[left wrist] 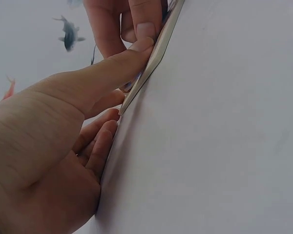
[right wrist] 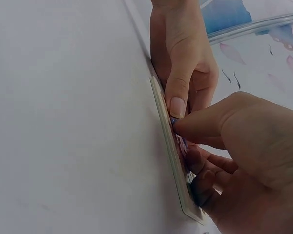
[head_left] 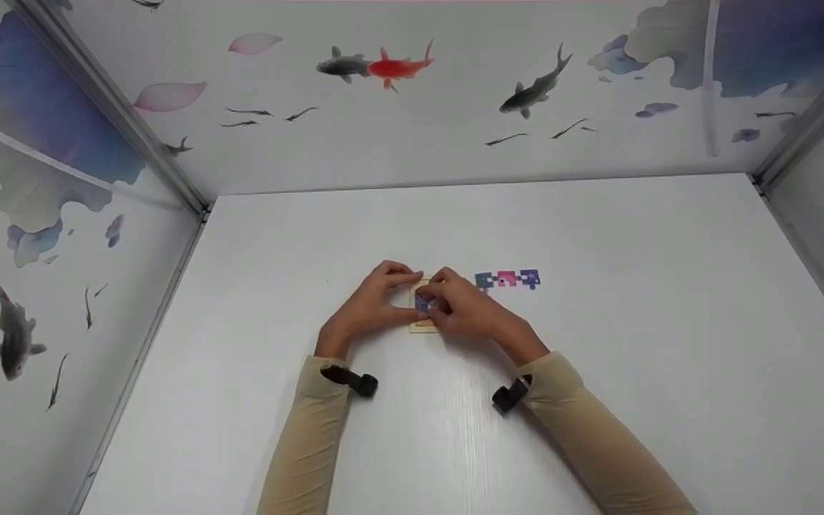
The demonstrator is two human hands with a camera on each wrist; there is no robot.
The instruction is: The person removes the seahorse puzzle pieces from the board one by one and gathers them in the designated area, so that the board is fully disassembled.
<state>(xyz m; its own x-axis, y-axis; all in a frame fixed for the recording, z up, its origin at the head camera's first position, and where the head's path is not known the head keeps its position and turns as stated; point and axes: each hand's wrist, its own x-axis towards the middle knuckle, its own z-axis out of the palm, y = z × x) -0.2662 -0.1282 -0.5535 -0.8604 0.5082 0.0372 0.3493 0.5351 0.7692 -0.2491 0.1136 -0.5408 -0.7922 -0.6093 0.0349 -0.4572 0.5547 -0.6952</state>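
A small wooden puzzle tray (head_left: 423, 330) with a pale rim lies on the white table, blue-purple puzzle pieces (head_left: 423, 303) inside it. My left hand (head_left: 371, 304) holds the tray from its left side, thumb near the lower part and fingers at the upper edge. Over the tray's right part, my right hand (head_left: 471, 307) pinches a puzzle piece (right wrist: 174, 120) with curled fingers, low against the tray. The two thumbs nearly meet in the right wrist view. Fingers hide most of the tray's inside, so the held piece's outline is unclear.
To the right of the tray lies a row of joined puzzle pieces (head_left: 506, 279), blue, pink and purple. White panels printed with fish (head_left: 398, 68) stand behind and at the left of the table (head_left: 634, 300).
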